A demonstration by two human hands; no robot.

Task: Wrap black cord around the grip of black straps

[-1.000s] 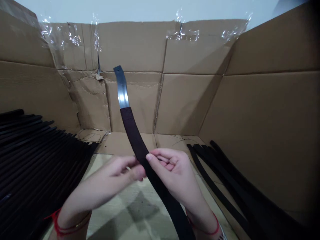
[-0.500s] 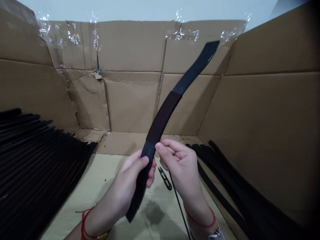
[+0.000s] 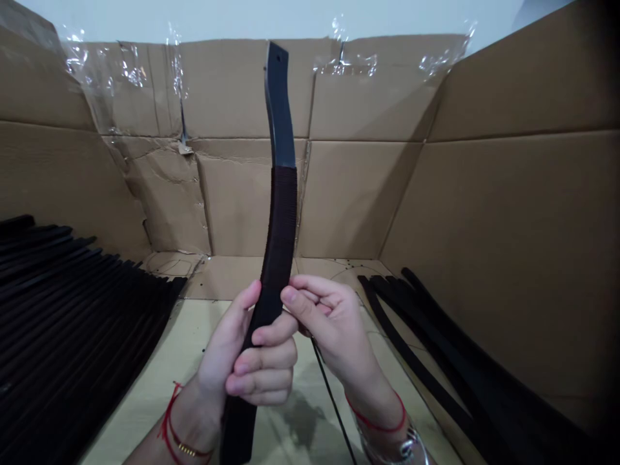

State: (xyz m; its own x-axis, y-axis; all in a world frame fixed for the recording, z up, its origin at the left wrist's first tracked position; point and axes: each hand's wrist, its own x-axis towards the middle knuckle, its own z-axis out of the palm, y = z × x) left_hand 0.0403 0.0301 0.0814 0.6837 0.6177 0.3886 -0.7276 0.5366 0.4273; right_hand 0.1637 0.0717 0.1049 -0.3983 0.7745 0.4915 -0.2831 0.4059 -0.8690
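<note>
Left hand [image 3: 264,365] wrapped round strip [image 3: 281,123], near-upright at centre, right hand [image 3: 332,316] pinching cord [image 3: 329,387] at its right edge, by the near end of wrap [image 3: 281,226]; probably best keeping cord taut, turns snug.

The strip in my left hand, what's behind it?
Behind the strip, cardboard shows higher up and the pale board lower down. Whatever the strip directly covers, and its far face, can't be seen.

Gripped a curved wrapped strip [image 3: 282,210] in the left hand [image 3: 264,368], pinched a thin cord [image 3: 329,387] beside it with the right hand [image 3: 334,320], faced creased cardboard [image 3: 252,200]
</note>
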